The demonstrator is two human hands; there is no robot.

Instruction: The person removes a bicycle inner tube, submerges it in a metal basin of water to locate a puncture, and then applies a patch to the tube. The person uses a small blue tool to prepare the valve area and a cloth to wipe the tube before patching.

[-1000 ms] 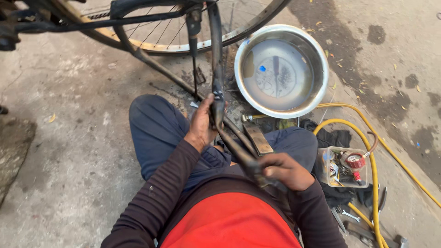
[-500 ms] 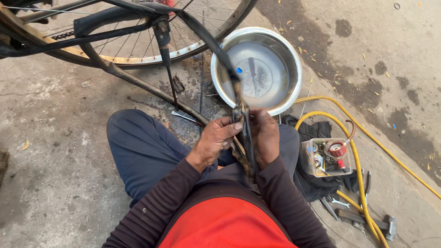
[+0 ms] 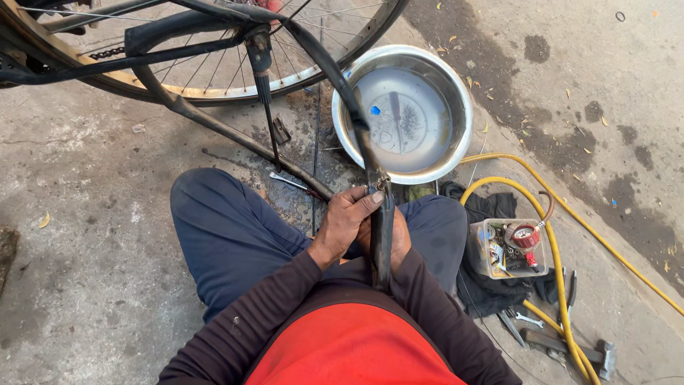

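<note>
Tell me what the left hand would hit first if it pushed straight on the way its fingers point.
The left hand grips the black inner tube, fingers pointing up-right. Straight on, it would probably meet the rim of the steel water basin first; depth is unclear.

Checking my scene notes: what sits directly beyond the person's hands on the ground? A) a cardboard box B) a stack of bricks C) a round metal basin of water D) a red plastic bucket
C: a round metal basin of water sits on the concrete just past the left hand and right hand, which hold the black inner tube.
</note>
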